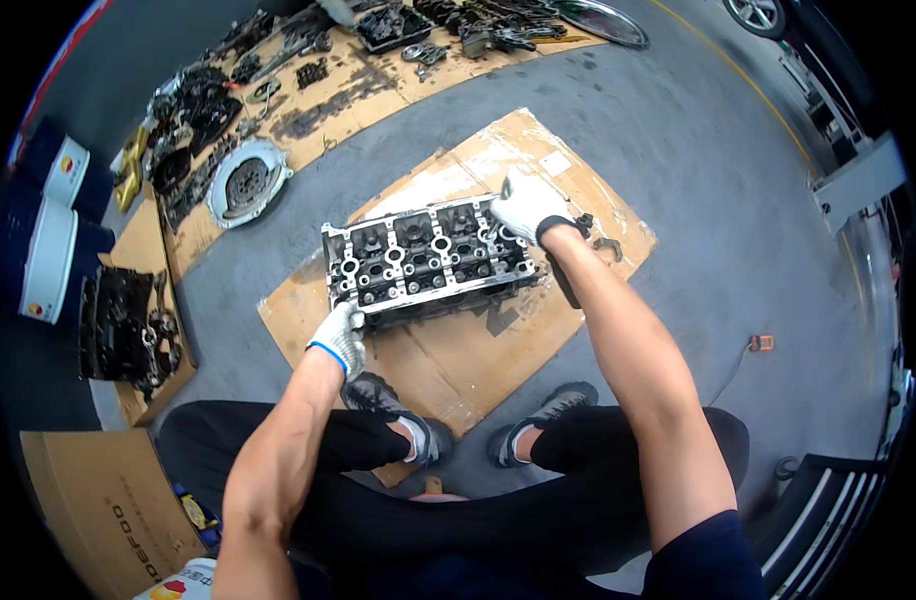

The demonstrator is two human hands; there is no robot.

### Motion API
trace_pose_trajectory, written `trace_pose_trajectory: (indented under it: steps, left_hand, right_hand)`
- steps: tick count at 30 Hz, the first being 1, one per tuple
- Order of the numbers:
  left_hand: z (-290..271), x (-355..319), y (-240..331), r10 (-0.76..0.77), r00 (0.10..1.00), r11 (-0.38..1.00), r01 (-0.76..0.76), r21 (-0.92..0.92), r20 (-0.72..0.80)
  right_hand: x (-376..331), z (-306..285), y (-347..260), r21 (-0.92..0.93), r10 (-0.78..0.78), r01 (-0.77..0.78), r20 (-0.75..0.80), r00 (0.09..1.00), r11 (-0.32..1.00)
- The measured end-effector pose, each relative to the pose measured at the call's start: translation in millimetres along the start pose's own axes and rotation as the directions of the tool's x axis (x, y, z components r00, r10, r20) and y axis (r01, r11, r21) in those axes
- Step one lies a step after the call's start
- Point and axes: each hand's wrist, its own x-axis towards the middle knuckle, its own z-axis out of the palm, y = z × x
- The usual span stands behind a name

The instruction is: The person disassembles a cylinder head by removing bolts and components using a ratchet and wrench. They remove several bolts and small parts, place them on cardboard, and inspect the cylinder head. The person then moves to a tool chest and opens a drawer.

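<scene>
Cylinder head [403, 283] is lying on flattened cardboard [463, 365] spread over the grey floor [698, 190], just beyond the person's shoes [568, 398]. Left hand [340, 338], wearing a white glove, is gripping its near left corner, the fingers closing around the edge. Right hand [526, 208], also gloved, is resting at the far right end, fingers folding into a fist; what they are holding, if anything, I cannot tell. Dark engine parts [200, 105] and a round housing [248, 184] are lying farther off to the left
</scene>
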Motion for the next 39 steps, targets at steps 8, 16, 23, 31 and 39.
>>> trace_pose_trajectory:
  steps: [8, 16, 23, 31, 39]
  left_hand:
    - [-0.1, -69.5, 84.0, 0.034, 0.986, 0.928, 0.031, 0.371, -0.166]
    - [47.7, -106.7, 149.2, 0.217, 0.964, 0.705, -0.048, 0.707, -0.151]
    - [76.3, -9.8, 247.9, 0.437, 0.899, 0.491, -0.23, 0.84, -0.009]
    - [203.0, 72.0, 327.2, 0.583, 0.801, -0.141, -0.065, 0.988, 0.136]
    - [334.7, 34.2, 317.6, 0.537, 0.779, -0.533, 0.017, 0.846, 0.324]
  right_hand:
    - [-30.3, -13.4, -0.8, 0.157, -0.004, -0.023, 0.166, 0.986, 0.987]
    - [-58.9, 5.7, 28.9, 0.46, 0.137, -0.212, 0.192, 0.972, 0.862]
    - [-29.1, -6.5, 52.7, 0.748, 0.119, -0.407, 0.409, 0.905, 0.524]
    - [34.6, 30.1, 105.3, 0.737, 0.243, -0.507, 0.446, 0.862, 0.446]
    - [13.0, 30.5, 141.9, 0.748, 0.257, -0.645, 0.6, 0.757, 0.156]
